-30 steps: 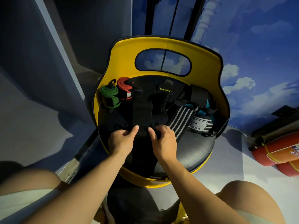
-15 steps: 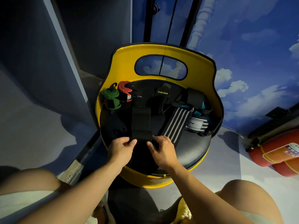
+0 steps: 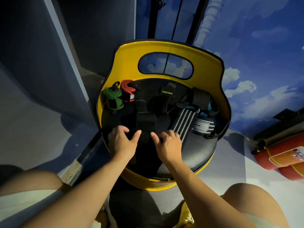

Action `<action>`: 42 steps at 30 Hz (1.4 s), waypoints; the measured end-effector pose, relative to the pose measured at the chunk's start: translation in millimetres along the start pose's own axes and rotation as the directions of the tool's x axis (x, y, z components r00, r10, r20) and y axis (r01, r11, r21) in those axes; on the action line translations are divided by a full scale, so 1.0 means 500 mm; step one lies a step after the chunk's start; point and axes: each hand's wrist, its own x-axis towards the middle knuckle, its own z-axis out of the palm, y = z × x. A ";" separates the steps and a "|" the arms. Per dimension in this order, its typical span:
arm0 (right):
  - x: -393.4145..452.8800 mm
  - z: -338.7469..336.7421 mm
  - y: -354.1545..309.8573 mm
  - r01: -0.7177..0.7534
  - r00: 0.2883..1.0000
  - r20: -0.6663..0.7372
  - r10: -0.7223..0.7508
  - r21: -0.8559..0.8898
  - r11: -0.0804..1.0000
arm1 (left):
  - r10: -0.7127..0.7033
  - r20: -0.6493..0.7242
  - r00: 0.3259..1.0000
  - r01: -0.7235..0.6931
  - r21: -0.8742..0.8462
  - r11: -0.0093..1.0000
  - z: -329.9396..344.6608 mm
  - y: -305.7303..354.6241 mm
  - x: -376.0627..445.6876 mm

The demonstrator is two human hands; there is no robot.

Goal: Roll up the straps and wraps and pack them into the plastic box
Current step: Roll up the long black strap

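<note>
- Both hands have crept farther up the black strap [image 3: 146, 122] since a second ago, and the rolled end under them has grown thicker.
- Left hand [image 3: 122, 142] and right hand [image 3: 168, 143] pinch that rolled near end between thumbs and curled fingers; the flat remainder runs away toward the seat's far side.
- Beside it on the right lies a striped wrap [image 3: 183, 123]; a green roll [image 3: 113, 97] and a red roll [image 3: 127, 91] sit at far left.
- All rest on the black seat of a yellow chair [image 3: 166, 46], not a table.
- Blue cloud-painted wall [image 3: 255, 55] behind; red fire extinguisher [image 3: 279, 155] lies at right.
</note>
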 end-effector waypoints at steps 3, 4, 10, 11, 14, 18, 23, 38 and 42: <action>0.022 0.006 -0.004 0.008 0.997 -0.076 0.002 0.130 0.992 | 0.036 0.064 0.997 -0.033 -0.050 0.998 0.017 0.002 0.022; 0.026 0.004 -0.009 -0.015 0.998 -0.049 0.025 0.200 0.980 | 0.027 0.069 0.997 -0.023 -0.066 0.998 0.018 0.005 0.025; 0.011 -0.001 -0.033 -0.142 0.988 0.105 0.112 0.352 0.925 | -0.017 0.099 0.995 0.030 -0.128 0.991 0.021 -0.004 0.025; 0.007 -0.002 -0.035 -0.136 0.988 0.123 0.098 0.353 0.926 | -0.032 0.140 0.990 0.052 -0.142 0.989 0.021 -0.010 0.024; 0.000 -0.016 -0.033 -0.180 0.961 0.268 0.072 0.406 0.896 | -0.073 0.292 0.954 0.134 -0.196 0.971 0.017 -0.027 0.023; -0.017 -0.048 -0.023 -0.108 0.935 0.352 -0.043 0.397 0.912 | -0.051 0.393 0.918 0.140 -0.200 0.970 0.020 -0.065 0.022; -0.038 -0.066 -0.006 -0.049 0.922 0.378 -0.086 0.334 0.941 | 0.017 0.394 0.919 0.073 -0.213 0.974 -0.011 -0.059 -0.012; 0.028 -0.004 -0.028 -0.182 0.978 0.153 0.140 0.318 0.931 | -0.134 0.167 0.977 0.148 -0.073 0.986 0.010 0.014 0.039; 0.042 -0.004 -0.045 -0.269 0.963 0.143 0.229 0.450 0.852 | -0.164 0.093 0.982 0.182 -0.249 0.951 0.021 0.028 0.038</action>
